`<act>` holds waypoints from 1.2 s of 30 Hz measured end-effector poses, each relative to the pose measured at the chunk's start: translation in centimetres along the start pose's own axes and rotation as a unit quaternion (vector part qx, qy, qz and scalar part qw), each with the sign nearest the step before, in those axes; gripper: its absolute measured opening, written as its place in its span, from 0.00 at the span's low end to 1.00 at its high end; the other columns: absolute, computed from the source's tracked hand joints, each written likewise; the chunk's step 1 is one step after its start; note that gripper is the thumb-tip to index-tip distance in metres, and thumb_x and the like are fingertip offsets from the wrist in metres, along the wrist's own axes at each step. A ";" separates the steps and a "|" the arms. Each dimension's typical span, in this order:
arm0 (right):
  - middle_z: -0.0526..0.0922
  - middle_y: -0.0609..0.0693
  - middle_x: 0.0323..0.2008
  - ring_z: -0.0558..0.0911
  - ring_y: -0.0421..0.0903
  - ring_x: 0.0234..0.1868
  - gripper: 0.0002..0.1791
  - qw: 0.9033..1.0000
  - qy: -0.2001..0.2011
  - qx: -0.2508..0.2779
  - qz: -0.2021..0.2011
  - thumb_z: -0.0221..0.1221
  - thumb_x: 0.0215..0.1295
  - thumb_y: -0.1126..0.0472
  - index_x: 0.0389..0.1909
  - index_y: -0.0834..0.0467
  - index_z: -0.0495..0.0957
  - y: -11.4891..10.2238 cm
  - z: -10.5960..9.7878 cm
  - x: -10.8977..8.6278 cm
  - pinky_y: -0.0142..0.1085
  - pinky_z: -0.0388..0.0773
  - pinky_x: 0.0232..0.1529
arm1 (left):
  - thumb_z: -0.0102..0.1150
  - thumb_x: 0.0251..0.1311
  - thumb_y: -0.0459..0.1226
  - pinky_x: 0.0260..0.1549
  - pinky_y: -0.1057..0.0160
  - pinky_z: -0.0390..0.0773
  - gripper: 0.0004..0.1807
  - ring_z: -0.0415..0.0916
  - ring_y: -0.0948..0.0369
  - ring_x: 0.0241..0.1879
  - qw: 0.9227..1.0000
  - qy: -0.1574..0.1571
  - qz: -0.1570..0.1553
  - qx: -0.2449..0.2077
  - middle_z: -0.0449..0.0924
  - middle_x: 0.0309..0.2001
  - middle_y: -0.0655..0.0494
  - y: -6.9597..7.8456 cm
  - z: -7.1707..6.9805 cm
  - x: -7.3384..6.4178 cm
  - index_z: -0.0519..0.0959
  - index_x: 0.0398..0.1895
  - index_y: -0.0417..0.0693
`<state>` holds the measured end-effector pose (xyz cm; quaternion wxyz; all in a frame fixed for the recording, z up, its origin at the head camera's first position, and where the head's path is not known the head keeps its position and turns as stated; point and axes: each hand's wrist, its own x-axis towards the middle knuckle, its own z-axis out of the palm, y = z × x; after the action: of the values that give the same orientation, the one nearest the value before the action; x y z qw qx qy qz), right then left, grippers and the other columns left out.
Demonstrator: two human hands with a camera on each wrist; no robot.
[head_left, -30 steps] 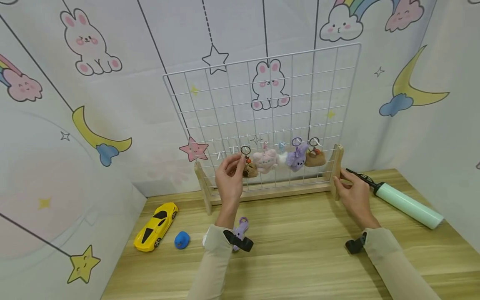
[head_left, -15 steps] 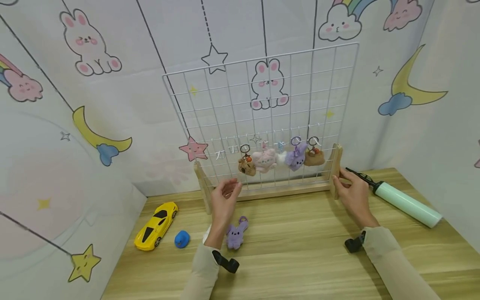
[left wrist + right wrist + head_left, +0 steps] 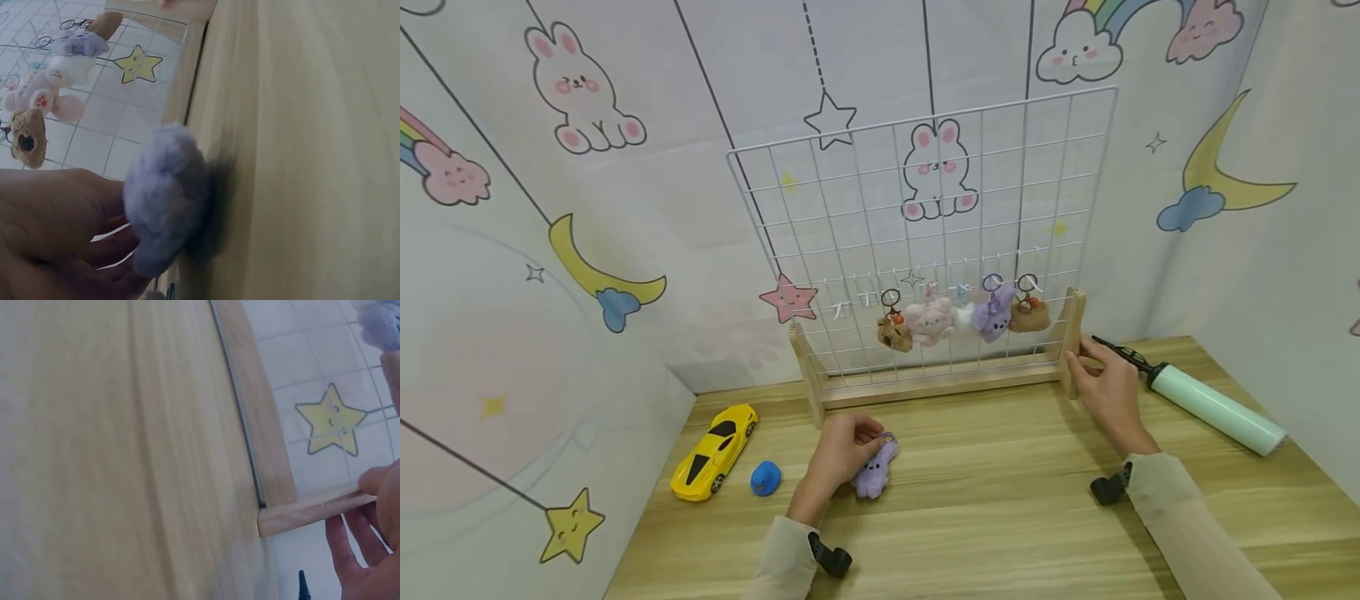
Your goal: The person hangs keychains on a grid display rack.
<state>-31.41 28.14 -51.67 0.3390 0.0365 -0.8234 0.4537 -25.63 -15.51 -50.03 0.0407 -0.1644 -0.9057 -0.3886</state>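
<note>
A purple bunny plush keychain (image 3: 872, 477) lies on the wooden table, its ring (image 3: 888, 438) toward the rack. My left hand (image 3: 842, 454) is over it, fingertips at the ear and ring; in the left wrist view the relaxed fingers (image 3: 115, 247) are beside the plush (image 3: 165, 194). My right hand (image 3: 1107, 390) holds the right upright (image 3: 1076, 337) of the rack's wooden stand, thumb on one side, fingers on the other. On the white wire grid (image 3: 880, 200) hang a brown plush (image 3: 895, 335), a pink one (image 3: 931, 321), a purple bunny (image 3: 994, 317) and another brown one (image 3: 1030, 316).
A yellow toy car (image 3: 715, 452) and a small blue toy (image 3: 765, 478) lie at the left of the table. A mint-green pump (image 3: 1217, 408) lies right of the stand. White hooks (image 3: 841, 310) sit on the grid's left part. A printed cloth (image 3: 647, 350) stands behind.
My left hand has let go of the left brown plush, which now hangs on the grid, and come down to the purple bunny on the table. My right hand stays on the stand.
</note>
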 end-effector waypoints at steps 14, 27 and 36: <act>0.89 0.69 0.54 0.89 0.70 0.51 0.23 1.000 0.002 0.009 -0.002 0.67 0.74 0.66 0.68 0.66 0.81 -0.1 0.2 -0.2 0.07 0.74 0.42 | 0.73 0.67 0.31 0.31 0.69 0.86 0.05 0.87 0.60 0.34 0.999 -0.022 -0.021 0.034 0.91 0.36 0.47 0.5 1.1 -0.1 0.90 0.42 0.36; 0.89 0.70 0.54 0.90 0.69 0.50 0.23 1.000 0.004 0.005 -0.005 0.67 0.74 0.67 0.67 0.67 0.81 0.3 0.0 -0.1 0.07 0.73 0.42 | 0.75 0.67 0.35 0.30 0.67 0.85 0.04 0.87 0.62 0.33 0.999 -0.016 -0.028 0.032 0.90 0.33 0.51 0.7 0.7 0.0 0.88 0.36 0.45; 0.89 0.69 0.54 0.90 0.69 0.51 0.23 1.000 0.004 0.005 -0.005 0.68 0.74 0.66 0.67 0.66 0.82 0.1 -0.1 0.0 0.07 0.74 0.41 | 0.73 0.68 0.31 0.34 0.65 0.89 0.03 0.89 0.59 0.35 0.999 0.023 -0.025 -0.008 0.91 0.35 0.49 1.7 -1.5 0.3 0.88 0.39 0.38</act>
<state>-31.39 28.30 -51.69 0.3443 0.0410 -0.8195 0.4563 -25.46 -15.39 -47.79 0.0501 -0.1328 -0.9052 -0.4007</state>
